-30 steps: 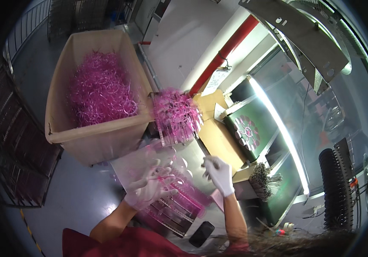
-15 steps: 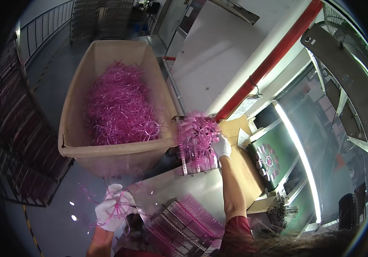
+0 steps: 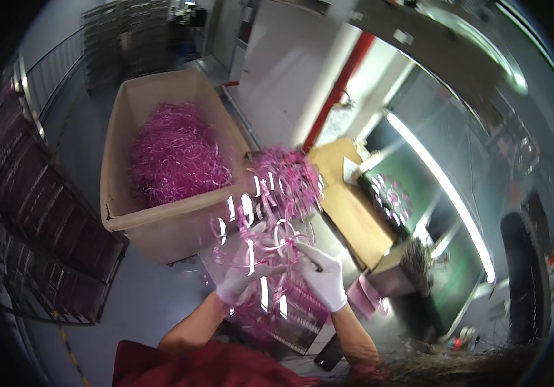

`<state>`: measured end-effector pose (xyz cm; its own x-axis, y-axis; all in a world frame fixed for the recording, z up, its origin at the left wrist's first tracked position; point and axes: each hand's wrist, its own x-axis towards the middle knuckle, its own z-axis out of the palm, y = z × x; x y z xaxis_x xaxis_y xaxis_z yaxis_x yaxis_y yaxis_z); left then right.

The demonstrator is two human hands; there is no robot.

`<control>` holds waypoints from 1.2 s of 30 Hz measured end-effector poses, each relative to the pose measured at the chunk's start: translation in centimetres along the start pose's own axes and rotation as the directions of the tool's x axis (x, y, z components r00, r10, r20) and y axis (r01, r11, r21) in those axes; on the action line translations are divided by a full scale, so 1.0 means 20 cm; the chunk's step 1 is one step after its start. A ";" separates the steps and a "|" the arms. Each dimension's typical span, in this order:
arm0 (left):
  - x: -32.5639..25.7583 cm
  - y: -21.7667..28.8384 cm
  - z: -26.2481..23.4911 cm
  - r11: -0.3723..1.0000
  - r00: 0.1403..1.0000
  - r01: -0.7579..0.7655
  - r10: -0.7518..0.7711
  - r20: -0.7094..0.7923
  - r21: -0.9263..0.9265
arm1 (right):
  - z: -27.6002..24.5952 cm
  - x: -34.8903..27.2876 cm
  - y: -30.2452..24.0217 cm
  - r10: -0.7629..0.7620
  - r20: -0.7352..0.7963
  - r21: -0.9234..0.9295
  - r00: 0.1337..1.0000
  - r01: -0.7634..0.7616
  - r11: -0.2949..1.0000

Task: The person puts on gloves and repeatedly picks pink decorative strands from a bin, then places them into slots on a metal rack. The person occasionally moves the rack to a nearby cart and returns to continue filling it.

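Observation:
Both of my hands wear white gloves and hold up a shiny pink frame of plastic pieces (image 3: 261, 235) in front of me. My left hand (image 3: 241, 282) grips its lower left part. My right hand (image 3: 322, 274) grips its lower right edge. Behind the frame lies a heap of pink pieces (image 3: 290, 177) on a work surface. Below my hands sits a pink tray of rows (image 3: 290, 309).
A large beige bin (image 3: 161, 222) full of pink scrap strips (image 3: 174, 155) stands to the left. Dark stacked racks (image 3: 32, 226) line the far left. A cardboard box (image 3: 348, 206) and a green machine with a light strip (image 3: 445, 187) are on the right.
My hands were apart, the right one reaching to the pink heap and the left low down. Now both hold a pink frame lifted between them. The view has tilted a little.

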<state>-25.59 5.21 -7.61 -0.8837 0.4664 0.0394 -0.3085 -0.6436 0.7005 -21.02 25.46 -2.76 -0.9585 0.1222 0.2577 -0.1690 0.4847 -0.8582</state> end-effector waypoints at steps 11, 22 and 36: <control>-0.30 -0.15 0.46 0.994 0.935 -0.032 0.068 0.348 -0.108 | -0.24 -0.87 -0.21 -0.058 -0.322 -0.040 0.945 0.048 0.998; -0.47 -0.06 0.83 0.887 0.834 -0.201 0.377 0.403 -0.415 | -0.04 -1.17 -0.45 0.180 0.015 0.974 0.984 -0.055 0.220; -0.59 0.14 0.58 0.778 0.871 0.314 -0.008 0.492 -0.544 | -0.18 -1.03 -0.45 0.266 0.050 0.890 0.963 -0.163 0.425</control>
<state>-11.96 4.91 2.22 -0.5939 0.7094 0.3794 -0.7092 -0.6843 0.1694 1.17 21.66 1.24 -0.9791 0.2033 -0.0019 -0.1200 -0.5851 -0.8020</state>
